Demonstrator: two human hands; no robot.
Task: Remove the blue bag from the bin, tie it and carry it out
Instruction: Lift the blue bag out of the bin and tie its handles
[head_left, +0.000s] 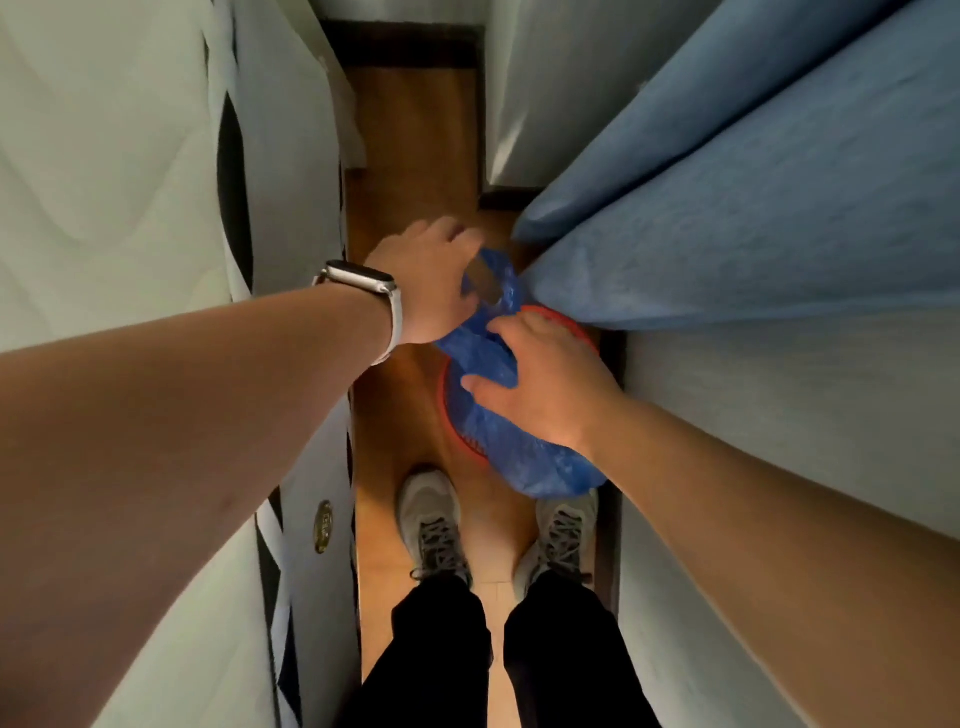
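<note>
Bin: a red mesh bin is standing on the wooden floor, in the narrow gap between a white panel and a blue curtain.
Blue bag: it is lining the bin, its plastic folding out over the near rim and bunching up at the far side; not yet lifted clear.
Contents: cannot tell, the bunched plastic and the hands are covering the opening.
Left hand: it is reaching to the far side, fingers curling around a raised loop of the bag; a watch is sitting on the wrist.
Right hand: it is pressing on top of the bag, fingers closing on a gathered fold.
Person: standing just in front of the bin, grey shoes nearly touching it.
</note>
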